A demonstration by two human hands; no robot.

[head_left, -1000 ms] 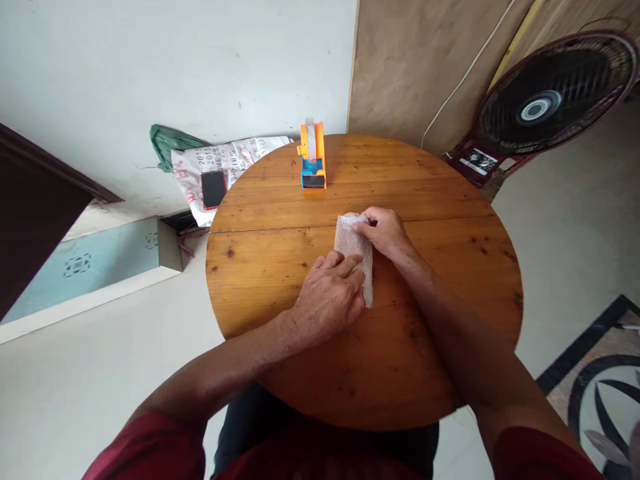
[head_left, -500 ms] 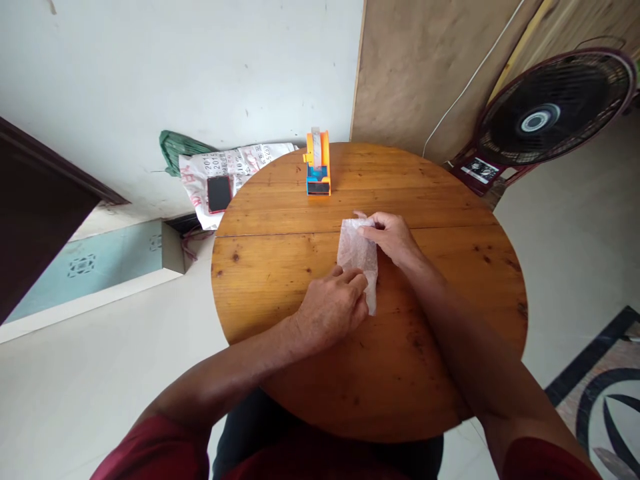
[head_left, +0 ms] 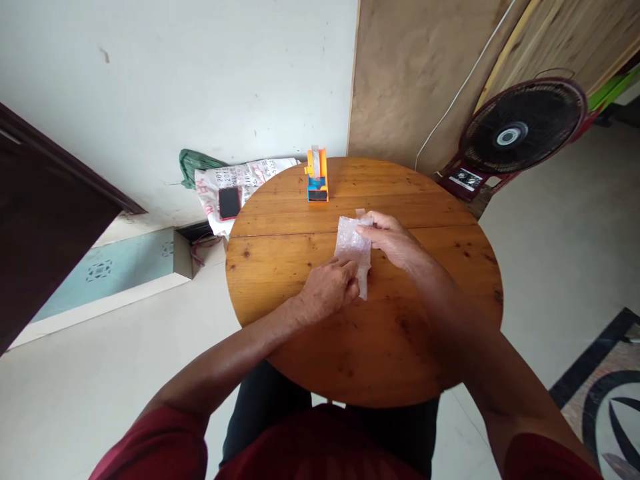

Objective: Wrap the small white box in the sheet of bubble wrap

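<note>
One bubble-wrap piece (head_left: 350,237) is over the middle of the wooden table (head_left: 280,260), pinched by my right hand (head_left: 393,240); remotely, I can't tell whether my left hand (head_left: 330,287), touching its lower part, grips. Beyond stands a tape dispenser (head_left: 318,179).

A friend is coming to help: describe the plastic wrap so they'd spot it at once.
Find the round wooden table, then the right hand pinching the plastic wrap near one corner, with the left hand at its near part. The wrap is pale, translucent and bubbly, unlike the orange-and-blue tape dispenser farther back.
</note>
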